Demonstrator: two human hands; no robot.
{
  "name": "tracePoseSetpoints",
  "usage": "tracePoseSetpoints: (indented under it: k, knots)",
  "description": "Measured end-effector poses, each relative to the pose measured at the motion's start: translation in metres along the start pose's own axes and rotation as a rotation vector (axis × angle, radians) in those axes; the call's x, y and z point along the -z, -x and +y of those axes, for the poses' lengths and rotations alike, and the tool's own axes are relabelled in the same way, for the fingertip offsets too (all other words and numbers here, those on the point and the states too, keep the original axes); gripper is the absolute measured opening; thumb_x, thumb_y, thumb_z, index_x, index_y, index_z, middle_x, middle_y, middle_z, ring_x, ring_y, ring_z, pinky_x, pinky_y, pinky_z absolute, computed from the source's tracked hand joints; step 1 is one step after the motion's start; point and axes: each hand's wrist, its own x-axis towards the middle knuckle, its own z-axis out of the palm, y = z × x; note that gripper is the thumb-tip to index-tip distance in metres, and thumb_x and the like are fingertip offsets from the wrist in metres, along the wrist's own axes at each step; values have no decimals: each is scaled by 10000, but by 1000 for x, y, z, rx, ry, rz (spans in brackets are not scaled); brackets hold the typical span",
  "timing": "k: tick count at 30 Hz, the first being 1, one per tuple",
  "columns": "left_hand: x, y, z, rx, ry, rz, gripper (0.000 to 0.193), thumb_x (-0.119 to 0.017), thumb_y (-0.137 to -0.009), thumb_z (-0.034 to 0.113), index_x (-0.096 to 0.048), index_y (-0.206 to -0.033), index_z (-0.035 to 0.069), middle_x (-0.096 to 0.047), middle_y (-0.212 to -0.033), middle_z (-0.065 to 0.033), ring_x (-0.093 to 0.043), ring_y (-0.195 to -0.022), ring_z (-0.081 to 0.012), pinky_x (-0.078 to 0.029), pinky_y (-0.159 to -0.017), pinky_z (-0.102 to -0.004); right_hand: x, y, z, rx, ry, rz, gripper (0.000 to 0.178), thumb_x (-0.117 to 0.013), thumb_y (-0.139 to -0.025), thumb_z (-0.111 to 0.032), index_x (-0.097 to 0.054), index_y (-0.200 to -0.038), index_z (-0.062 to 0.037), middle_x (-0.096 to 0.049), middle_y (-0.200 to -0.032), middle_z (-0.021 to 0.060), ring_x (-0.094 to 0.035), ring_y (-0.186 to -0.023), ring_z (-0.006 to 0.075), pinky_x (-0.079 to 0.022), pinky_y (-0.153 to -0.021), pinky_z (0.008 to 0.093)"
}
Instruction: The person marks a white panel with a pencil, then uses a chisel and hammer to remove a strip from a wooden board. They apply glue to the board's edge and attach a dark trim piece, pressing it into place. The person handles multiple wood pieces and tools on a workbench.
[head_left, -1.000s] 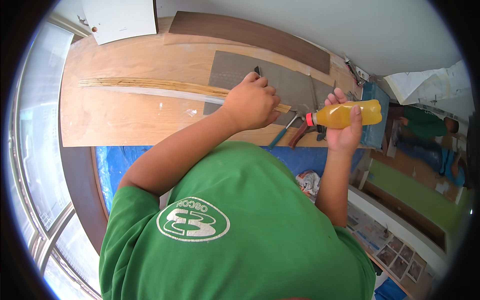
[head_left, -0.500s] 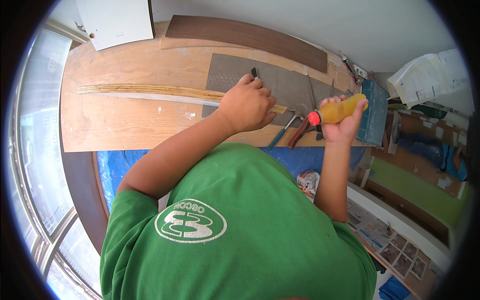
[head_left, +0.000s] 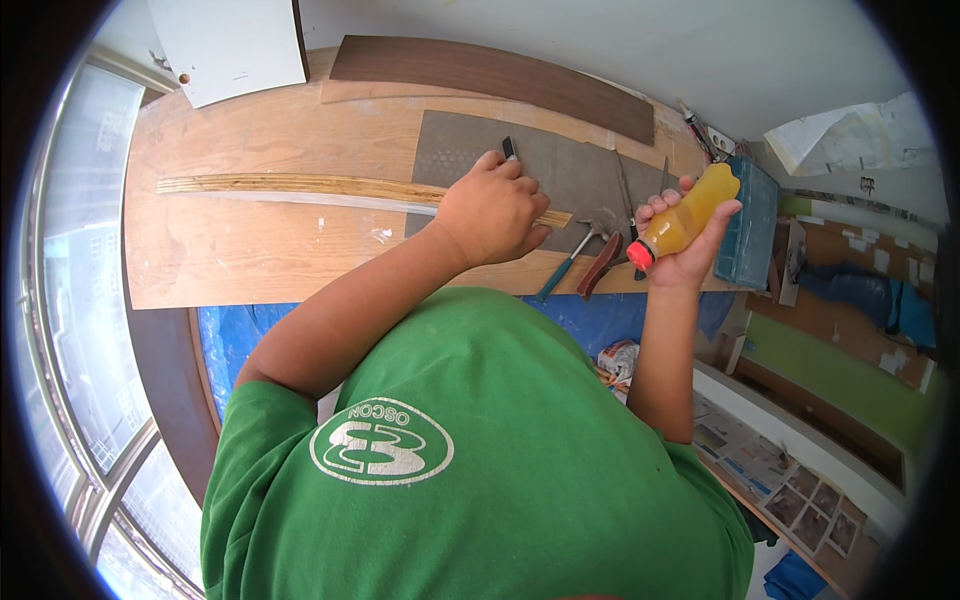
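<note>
My right hand is wrapped round a plastic squeeze bottle of yellow liquid. The bottle is tipped, its red cap pointing down toward the lower left. Across the workbench lies a long, narrow plywood strip with layered edges and a white band along its near side. My left hand is closed over the strip near its right end, knuckles up, covering part of it. Just beyond those knuckles, a knife-like tool with a black end rests on a grey sheet.
A hammer and a red-handled tool lie by the bench's front edge, between my hands. A teal box stands at the right end. Along the back are a dark brown board and a white panel.
My right hand has tilted the bottle more steeply, its base rising and its cap moving lower and slightly right. The left hand stays on the plywood strip.
</note>
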Motion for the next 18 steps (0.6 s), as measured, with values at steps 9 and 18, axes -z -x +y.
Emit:
tracePoseSetpoints:
  k: [9, 18]
  knots:
    - [1, 1, 2, 7, -3, -14, 306, -769, -869, 408, -745, -912, 107, -702, -908, -49, -650, -998, -251, -470, -1012, -418, -1, -3, 2, -19, -18, 188, 803, -700, -827, -790, -611, -1159, -64, -682, -955, 119, -671, -856, 289, -578, -818, 447]
    - [1, 3, 3, 4, 18, 9, 305, -775, -858, 408, -744, -916, 110, -703, -910, -51, -646, -1005, -253, -465, -1020, -416, -13, 6, 12, -11, -70, 5, 483, -717, -992, -452, -570, -1252, -72, -694, -1185, 153, -671, -1000, 314, -577, -881, 462]
